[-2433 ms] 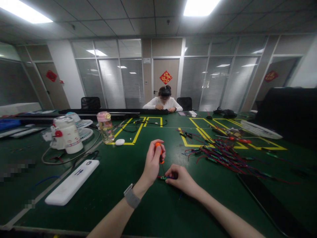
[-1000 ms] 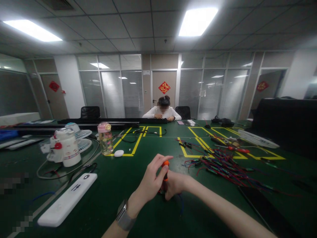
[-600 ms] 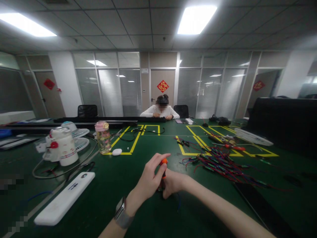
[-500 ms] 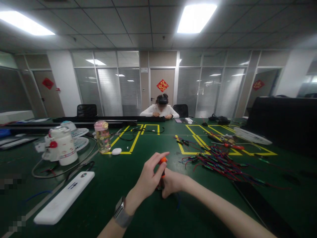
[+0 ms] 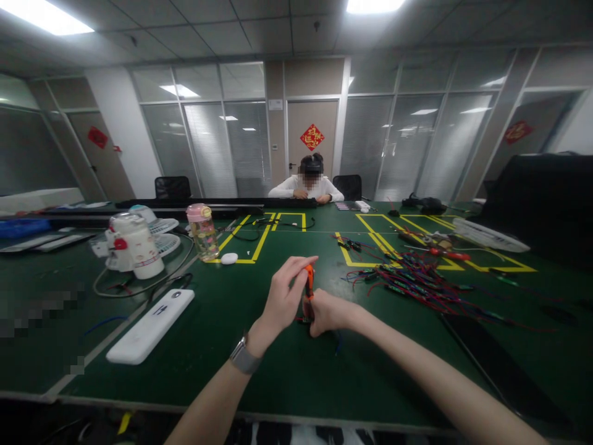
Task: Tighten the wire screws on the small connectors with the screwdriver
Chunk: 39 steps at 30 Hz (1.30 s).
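Observation:
My left hand, with a grey-strapped watch on its wrist, is closed at the thumb side on an upright orange-and-black screwdriver. Its longer fingers stretch over the top of the handle. Just below and to the right, my right hand is curled by the screwdriver's lower end, pinching a small wired part that it mostly hides. A bit of red wire sticks out to the left of the fingers, and a blue wire hangs beneath them. The screwdriver's tip is out of sight.
To the right lies a heap of small wired circuit boards. A black flat panel is nearer me. On the left are a white power bank-like slab, a white jug and a pink-lidded bottle. A person sits opposite.
The view has tipped downward, so the table's front edge now shows. More of the screwdriver's handle is visible between my hands, which stay close together in much the same hold.

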Available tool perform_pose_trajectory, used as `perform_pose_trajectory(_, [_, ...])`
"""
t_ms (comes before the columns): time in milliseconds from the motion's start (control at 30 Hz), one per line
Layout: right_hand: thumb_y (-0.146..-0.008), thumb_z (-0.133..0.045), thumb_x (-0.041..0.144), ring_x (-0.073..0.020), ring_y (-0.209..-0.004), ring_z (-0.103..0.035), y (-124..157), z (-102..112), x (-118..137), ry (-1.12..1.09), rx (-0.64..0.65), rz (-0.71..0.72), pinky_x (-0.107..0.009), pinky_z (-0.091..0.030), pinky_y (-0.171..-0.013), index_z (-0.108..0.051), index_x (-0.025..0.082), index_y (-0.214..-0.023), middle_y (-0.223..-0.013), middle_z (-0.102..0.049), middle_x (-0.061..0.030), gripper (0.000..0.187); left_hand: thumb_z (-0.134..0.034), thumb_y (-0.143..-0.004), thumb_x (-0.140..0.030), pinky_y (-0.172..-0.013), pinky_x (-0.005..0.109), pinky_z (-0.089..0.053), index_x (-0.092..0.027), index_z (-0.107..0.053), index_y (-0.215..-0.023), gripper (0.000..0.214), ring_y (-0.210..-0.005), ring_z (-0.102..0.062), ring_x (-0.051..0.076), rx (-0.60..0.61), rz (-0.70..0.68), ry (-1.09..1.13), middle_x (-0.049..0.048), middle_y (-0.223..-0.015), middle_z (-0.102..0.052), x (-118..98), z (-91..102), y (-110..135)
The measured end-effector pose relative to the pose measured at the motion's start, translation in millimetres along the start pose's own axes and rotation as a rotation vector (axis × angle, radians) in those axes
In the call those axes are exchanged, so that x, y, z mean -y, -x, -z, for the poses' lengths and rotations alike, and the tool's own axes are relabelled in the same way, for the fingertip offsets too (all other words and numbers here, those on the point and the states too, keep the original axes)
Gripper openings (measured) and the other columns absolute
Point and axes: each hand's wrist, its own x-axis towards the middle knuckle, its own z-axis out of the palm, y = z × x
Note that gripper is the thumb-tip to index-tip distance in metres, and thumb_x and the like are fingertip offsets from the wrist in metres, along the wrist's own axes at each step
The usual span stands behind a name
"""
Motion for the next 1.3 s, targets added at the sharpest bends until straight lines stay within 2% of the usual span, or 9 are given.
perform_pose_trajectory(67, [-0.059, -0.069, 0.015, -0.0125, -0.059, -0.053, -2.3, -4.2, -5.9, -0.014, -0.015, 0.005, -0.018, -0.034, -0.047, -0.068, 0.012, -0.080, -0.071, -0.065, -0.0026, 0.021, -0.042, -0.095, -0.025, -0.081, 0.029, -0.050, -0.021, -0.061, -0.120, 0.031, -0.094, -0.060, 0.018, 0.010, 0.011, 0.040, 0.0075, -0.106, -0.061, 0.5, 1.1, -0.8])
perform_pose_trajectory(200, [-0.059, -0.068, 0.018, -0.0121, -0.057, -0.053, -5.5, -11.1, -17.9, -0.057, -0.029, 0.024, -0.019, -0.035, -0.046, -0.068, 0.013, -0.078, -0.070, -0.064, -0.0021, 0.020, -0.053, -0.090, -0.026, -0.074, 0.027, -0.050, -0.022, -0.067, -0.109, 0.024, -0.085, -0.059, 0.016, -0.074, -0.024, -0.103, 0.0053, -0.094, -0.060, 0.5, -0.9, -1.2])
perform_pose_trajectory(300, [-0.059, -0.068, 0.018, -0.0117, -0.059, -0.053, -6.2, -12.9, -22.8, -0.084, -0.043, 0.052, -0.018, -0.036, -0.049, -0.068, 0.013, -0.078, -0.071, -0.064, -0.0014, 0.019, -0.053, -0.089, -0.025, -0.077, 0.028, -0.049, -0.022, -0.066, -0.111, 0.025, -0.085, -0.059, 0.016, -0.061, -0.061, -0.156, 0.0052, -0.095, -0.060, -1.0, -2.3, -0.6])
perform_pose_trajectory(433, [-0.058, -0.069, 0.015, -0.0112, -0.058, -0.051, -6.1, -14.7, -22.6, -0.083, -0.067, 0.059, -0.019, -0.035, -0.050, -0.066, 0.012, -0.075, -0.069, -0.062, -0.0010, 0.018, -0.049, -0.091, -0.021, -0.079, 0.028, -0.049, -0.022, -0.061, -0.118, 0.030, -0.090, -0.059, 0.016, -0.012, -0.060, -0.108, 0.0060, -0.101, -0.062, -1.9, -3.4, 0.2])
perform_pose_trajectory(633, [-0.059, -0.065, 0.017, -0.0112, -0.057, -0.048, -5.2, -19.3, -18.7, -0.059, -0.076, 0.032, -0.020, -0.032, -0.047, -0.064, 0.012, -0.074, -0.069, -0.060, -0.0018, 0.016, -0.062, -0.084, -0.028, -0.077, 0.027, -0.046, -0.022, -0.067, -0.106, 0.022, -0.083, -0.056, 0.016, -0.082, -0.068, -0.196, 0.0031, -0.090, -0.055, -1.0, -4.1, 1.3])
perform_pose_trajectory(800, [-0.058, -0.065, 0.018, -0.0105, -0.053, -0.046, -6.1, -19.2, -18.7, -0.024, -0.067, 0.047, -0.020, -0.032, -0.047, -0.064, 0.012, -0.070, -0.062, -0.057, -0.0002, 0.013, -0.043, -0.094, -0.020, -0.081, 0.027, -0.046, -0.023, -0.060, -0.120, 0.031, -0.092, -0.057, 0.016, 0.009, -0.066, -0.094, 0.0057, -0.102, -0.059, -3.7, -3.5, 1.5])
perform_pose_trajectory(1000, [-0.057, -0.067, 0.018, -0.0112, -0.057, -0.049, -7.0, -20.2, -23.1, -0.055, -0.084, 0.058, -0.019, -0.033, -0.046, -0.064, 0.012, -0.075, -0.069, -0.060, -0.0017, 0.019, -0.061, -0.086, -0.027, -0.074, 0.025, -0.046, -0.021, -0.066, -0.107, 0.023, -0.079, -0.054, 0.014, -0.119, -0.058, -0.212, 0.0031, -0.091, -0.053, -0.4, -5.6, 1.1])
perform_pose_trajectory(1167, [-0.057, -0.067, 0.017, -0.0098, -0.054, -0.048, -7.0, -19.6, -22.2, -0.060, -0.077, 0.059, -0.018, -0.032, -0.047, -0.064, 0.013, -0.075, -0.065, -0.059, 0.0006, 0.019, -0.042, -0.095, -0.021, -0.078, 0.025, -0.048, -0.022, -0.057, -0.124, 0.033, -0.091, -0.058, 0.015, -0.037, -0.018, -0.078, 0.0054, -0.104, -0.059, 3.2, -5.1, 1.0])
perform_pose_trajectory(1300, [-0.058, -0.064, 0.016, -0.0104, -0.054, -0.048, -6.1, -18.2, -18.3, -0.035, -0.050, 0.028, -0.019, -0.032, -0.047, -0.064, 0.013, -0.072, -0.063, -0.059, 0.0004, 0.014, -0.049, -0.092, -0.022, -0.074, 0.025, -0.050, -0.021, -0.061, -0.117, 0.028, -0.084, -0.058, 0.014, -0.094, -0.025, -0.144, 0.0044, -0.096, -0.059, 3.1, -5.5, 0.8])
